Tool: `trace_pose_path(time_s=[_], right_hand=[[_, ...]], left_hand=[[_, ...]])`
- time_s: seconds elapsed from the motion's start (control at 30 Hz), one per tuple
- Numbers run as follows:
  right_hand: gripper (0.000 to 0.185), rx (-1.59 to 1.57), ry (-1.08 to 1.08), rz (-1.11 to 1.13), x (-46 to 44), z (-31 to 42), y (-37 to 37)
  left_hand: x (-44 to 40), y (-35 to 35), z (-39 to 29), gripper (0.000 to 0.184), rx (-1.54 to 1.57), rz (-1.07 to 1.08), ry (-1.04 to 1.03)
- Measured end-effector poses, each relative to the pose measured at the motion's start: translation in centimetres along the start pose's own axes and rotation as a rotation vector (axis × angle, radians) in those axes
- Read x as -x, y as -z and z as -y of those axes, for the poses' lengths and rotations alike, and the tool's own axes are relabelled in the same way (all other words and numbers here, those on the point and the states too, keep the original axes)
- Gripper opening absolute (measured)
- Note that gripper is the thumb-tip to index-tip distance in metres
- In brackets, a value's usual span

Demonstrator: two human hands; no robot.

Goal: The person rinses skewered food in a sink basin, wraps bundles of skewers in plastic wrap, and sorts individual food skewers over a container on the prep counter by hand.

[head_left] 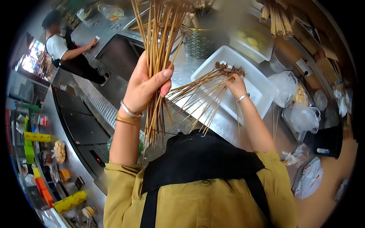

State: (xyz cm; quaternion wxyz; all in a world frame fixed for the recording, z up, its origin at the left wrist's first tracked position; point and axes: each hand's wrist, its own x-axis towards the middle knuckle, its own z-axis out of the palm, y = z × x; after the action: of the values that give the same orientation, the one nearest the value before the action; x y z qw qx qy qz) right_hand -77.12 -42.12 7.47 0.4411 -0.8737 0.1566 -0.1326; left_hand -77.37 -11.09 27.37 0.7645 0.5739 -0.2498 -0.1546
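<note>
My left hand [150, 81] is wrapped round a thick bundle of long wooden skewers [161, 36], raised upright, with dark food pieces at the top edge of the view. To the right, my right hand [235, 85] has its fingers closed at the food end of more skewers [201, 81]. Brown food pieces [228, 70] sit on those skewers, over a white rectangular tray [260, 93]. Their bare sticks fan out toward the lower left, past the tray's edge.
Beyond the tray stand a patterned pot [198, 45] and a tub with yellow pieces [251, 40]. Plastic bags [285, 89] lie at the right. A co-worker [62, 49] stands at a counter, upper left. Shelves with yellow rolls [70, 201] are lower left.
</note>
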Motion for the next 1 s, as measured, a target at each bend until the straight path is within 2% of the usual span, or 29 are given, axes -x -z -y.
trace_pose_path(time_s=[0.03, 0.1, 0.13, 0.17, 0.2, 0.27, 0.3, 0.33, 0.4, 0.43, 0.47, 0.5, 0.53, 0.57, 0.6, 0.63, 0.7, 0.8, 0.83, 0.87, 0.97, 1.0], right_hand=[[0.029, 0.263, 0.242, -0.197, 0.9, 0.4, 0.1], [0.03, -0.147, 0.251, 0.206, 4.3, 8.1, 1.4], [0.032, -0.316, 0.12, 0.508, 6.6, 12.0, 1.5], [0.039, -0.308, 0.246, 0.715, 7.9, 13.2, 0.8], [0.046, -0.292, 0.085, 1.04, 9.4, 16.3, 1.4], [0.049, -0.346, 0.205, 1.317, 11.5, 16.7, -1.2], [0.036, -0.487, 0.37, 1.342, 12.5, 16.4, -3.1], [0.036, -0.492, 0.371, 1.338, 12.7, 17.1, -3.7], [0.023, -0.337, 0.208, 1.402, 12.7, 18.5, -3.7], [0.023, -0.308, 0.214, 1.349, 12.4, 19.0, -3.2], [0.023, -0.309, 0.21, 1.339, 12.1, 19.1, -2.8], [0.022, -0.364, 0.181, 1.402, 11.7, 19.2, -2.3], [0.021, -0.42, 0.154, 1.461, 11.2, 19.5, -1.7], [0.021, -0.458, 0.134, 1.474, 10.7, 20.6, -0.1], [0.021, -0.633, 0.164, 1.458, 10.1, 20.6, 0.9], [0.021, -0.753, 0.203, 1.341, 9.5, 20.6, 2.5], [0.019, -0.934, 0.304, 1.023, 8.8, 20.4, 7.6], [0.013, -1.045, 0.494, 0.531, 8.9, 16.3, 15.6], [0.013, -0.987, 0.56, 0.413, 8.8, 14.0, 17.7], [0.014, -0.825, 0.479, 0.275, 9.2, 11.7, 20.0], [0.017, -0.3, 0.315, -0.074, 10.9, 1.8, 24.4], [0.017, -0.304, 0.199, -0.037, 12.4, -0.8, 25.6]], left_hand=[[-0.2, -0.1, -0.1, 0.036, 0.007, -0.015, -0.005], [-0.5, -0.6, -0.3, 0.032, -0.009, -0.088, -0.102], [-0.8, -0.2, -0.1, 0.035, -0.007, -0.083, -0.124], [-1.0, -0.2, -0.3, 0.034, 0.009, -0.104, -0.137], [-1.1, -0.2, -0.7, 0.034, 0.022, -0.124, -0.152], [-1.2, -0.3, -1.8, 0.031, 0.025, -0.147, -0.191], [-1.1, -0.2, -2.3, 0.029, 0.011, -0.165, -0.19], [-0.9, 0.0, -3.0, 0.028, -0.003, -0.182, -0.185], [-0.3, 2.0, -5.2, 0.022, -0.145, -0.288, -0.144], [0.0, 2.3, -7.1, 0.021, -0.196, -0.344, -0.219], [0.5, 4.3, -9.1, 0.022, -0.291, -0.334, -0.274], [0.9, 6.3, -11.2, 0.027, -0.257, -0.375, -0.324], [1.5, 6.8, -13.7, 0.031, -0.323, -0.507, -0.335], [2.7, 9.6, -15.3, 0.033, -0.241, -0.408, -0.388], [3.8, 12.5, -17.0, 0.036, -0.155, -0.305, -0.43], [4.2, 13.2, -17.4, 0.04, -0.422, -0.778, -0.516], [4.6, 13.1, -16.4, 0.042, -0.446, -0.849, -0.472], [4.9, 13.6, -11.6, 0.032, -0.32, -0.447, -0.318], [4.0, 10.2, -9.6, 0.031, -0.337, -0.458, -0.287], [3.8, 6.7, -7.8, 0.031, -0.36, -0.482, -0.262], [2.8, 6.7, -3.5, 0.031, -0.19, -0.18, -0.055], [2.3, 4.7, -2.8, 0.034, -0.173, -0.177, -0.032]])
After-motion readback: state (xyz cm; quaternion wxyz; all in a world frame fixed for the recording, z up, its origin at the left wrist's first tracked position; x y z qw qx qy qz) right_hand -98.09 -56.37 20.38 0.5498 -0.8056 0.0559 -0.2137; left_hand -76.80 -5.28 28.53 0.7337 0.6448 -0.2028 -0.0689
